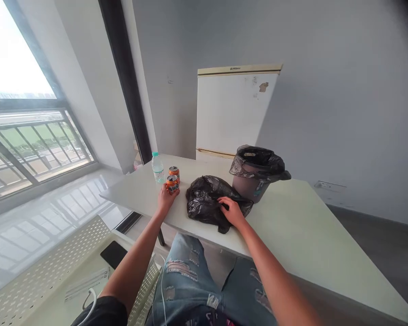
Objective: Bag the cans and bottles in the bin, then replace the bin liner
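Observation:
My left hand [166, 198] is closed around the nearer orange can [172, 183] at the left part of the table. Just behind that can stands a second orange can [174, 171]. A clear plastic bottle [158, 170] with a green cap is upright to their left. My right hand [231, 211] rests on a crumpled black plastic bag [204, 199], thumb and fingers pinching its edge. What fills the bag, if anything, is hidden. Directly behind the bag is a grey-brown trash bin [246, 184], lined with another black bag [275, 165] folded over its rim.
The white table [309, 226] stretches off to the right. Behind it stands a white refrigerator [231, 113] against the grey wall. To my lower left, a perforated cream metal rack [71, 244] holds a black phone [114, 254] and a white cable [94, 301].

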`<state>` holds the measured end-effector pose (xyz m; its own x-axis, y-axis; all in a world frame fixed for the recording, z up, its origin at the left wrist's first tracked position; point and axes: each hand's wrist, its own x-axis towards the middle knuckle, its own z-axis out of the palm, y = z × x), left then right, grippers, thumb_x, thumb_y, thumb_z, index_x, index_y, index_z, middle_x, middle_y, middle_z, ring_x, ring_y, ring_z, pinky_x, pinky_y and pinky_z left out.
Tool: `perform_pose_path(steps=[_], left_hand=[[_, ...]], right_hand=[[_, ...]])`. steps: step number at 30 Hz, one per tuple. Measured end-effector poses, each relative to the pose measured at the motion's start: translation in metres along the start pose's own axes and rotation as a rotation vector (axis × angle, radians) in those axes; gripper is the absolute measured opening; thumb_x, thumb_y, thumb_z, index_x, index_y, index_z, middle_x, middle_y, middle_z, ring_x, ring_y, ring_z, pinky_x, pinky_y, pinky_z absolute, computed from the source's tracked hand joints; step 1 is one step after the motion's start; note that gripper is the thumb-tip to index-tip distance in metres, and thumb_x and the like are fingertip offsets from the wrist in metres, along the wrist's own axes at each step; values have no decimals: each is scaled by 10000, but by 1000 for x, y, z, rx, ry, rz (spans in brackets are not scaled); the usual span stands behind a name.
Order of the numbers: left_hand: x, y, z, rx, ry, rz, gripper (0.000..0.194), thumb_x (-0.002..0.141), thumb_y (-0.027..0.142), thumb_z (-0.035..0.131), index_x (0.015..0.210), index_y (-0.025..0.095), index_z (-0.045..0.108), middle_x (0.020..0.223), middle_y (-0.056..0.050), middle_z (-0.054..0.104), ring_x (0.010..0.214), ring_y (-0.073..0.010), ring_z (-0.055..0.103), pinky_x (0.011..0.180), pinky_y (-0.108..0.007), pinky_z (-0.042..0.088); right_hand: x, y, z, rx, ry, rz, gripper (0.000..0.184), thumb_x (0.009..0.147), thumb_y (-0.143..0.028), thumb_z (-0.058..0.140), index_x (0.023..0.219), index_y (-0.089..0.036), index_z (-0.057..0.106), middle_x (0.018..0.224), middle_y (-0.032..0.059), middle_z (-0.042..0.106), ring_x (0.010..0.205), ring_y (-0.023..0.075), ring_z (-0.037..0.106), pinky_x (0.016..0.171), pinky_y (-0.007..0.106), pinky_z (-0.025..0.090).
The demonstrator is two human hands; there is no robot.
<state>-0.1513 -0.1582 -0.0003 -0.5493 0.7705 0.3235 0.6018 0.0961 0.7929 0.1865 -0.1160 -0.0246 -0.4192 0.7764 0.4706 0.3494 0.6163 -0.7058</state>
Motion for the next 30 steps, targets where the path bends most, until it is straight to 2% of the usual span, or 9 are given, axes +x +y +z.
perform_pose_path(steps=[4, 7, 9, 13, 17, 21, 24, 26, 30], left_hand=[[1, -9, 9, 101, 46, -29, 522, 864, 416, 730, 1271, 158, 529, 1284, -207, 638, 1264, -362, 604, 1031, -473, 471], [0, -10, 11, 145, 114, -60, 578, 881, 392, 693, 1332, 101, 481, 1350, -269, 571, 1355, -407, 531, 1119, -533, 406], [0, -10, 12, 149, 143, -70, 596, 867, 380, 700, 1338, 93, 474, 1344, -270, 564, 1360, -413, 523, 1141, -545, 386], [-1, -14, 13, 101, 199, -109, 597, 821, 340, 717, 1318, 107, 481, 1327, -248, 566, 1371, -415, 504, 1163, -549, 365], [3, -24, 6, -26, 261, -176, 614, 790, 326, 732, 1323, 149, 485, 1376, -220, 558, 1389, -377, 501, 1157, -492, 396], [25, -36, -16, -220, 416, -301, 414, 961, 247, 403, 1360, 158, 470, 1384, -198, 560, 1309, -292, 584, 1085, -448, 468], [52, -41, -33, -382, 451, -341, 432, 1024, 208, 204, 1311, 150, 521, 1231, -144, 632, 1172, -223, 659, 977, -386, 532], [70, -43, -38, -477, 404, -341, 406, 1080, 277, 226, 1254, 142, 567, 1113, -103, 669, 1027, -184, 695, 896, -348, 558], [92, -45, -34, -557, 331, -352, 383, 1082, 473, 459, 1166, 134, 617, 982, -60, 674, 839, -161, 677, 783, -342, 582]], right_hand=[[-1, 0, -1, -131, 50, 47, 189, 840, -172, 549, 892, -205, 727, 964, 67, 747, 958, 239, 688, 921, 365, 507], [-4, -2, -3, -239, 124, 103, 187, 890, -217, 541, 849, -204, 723, 865, 68, 719, 849, 234, 664, 813, 330, 469], [-5, -3, -5, -301, 158, 135, 217, 921, -260, 555, 779, -206, 710, 822, 76, 713, 822, 235, 659, 767, 312, 430], [-7, -4, -7, -393, 206, 242, 414, 990, -348, 550, 623, -209, 679, 688, 104, 701, 673, 229, 637, 648, 312, 327], [-7, -3, -7, -423, 201, 296, 439, 1016, -338, 538, 639, -206, 719, 719, 130, 740, 649, 223, 646, 626, 319, 283], [-5, -2, -7, -424, 186, 306, 445, 1021, -339, 535, 638, -207, 720, 702, 124, 737, 638, 221, 642, 619, 322, 275], [-5, -2, -8, -424, 181, 310, 465, 1031, -352, 514, 637, -207, 716, 679, 119, 725, 617, 219, 631, 609, 324, 274], [-4, -2, -8, -426, 176, 306, 474, 1034, -354, 505, 633, -205, 711, 683, 120, 725, 621, 218, 632, 615, 322, 281], [-3, -1, -8, -429, 166, 302, 465, 1030, -344, 506, 635, -203, 707, 725, 128, 744, 659, 224, 646, 641, 321, 298]])
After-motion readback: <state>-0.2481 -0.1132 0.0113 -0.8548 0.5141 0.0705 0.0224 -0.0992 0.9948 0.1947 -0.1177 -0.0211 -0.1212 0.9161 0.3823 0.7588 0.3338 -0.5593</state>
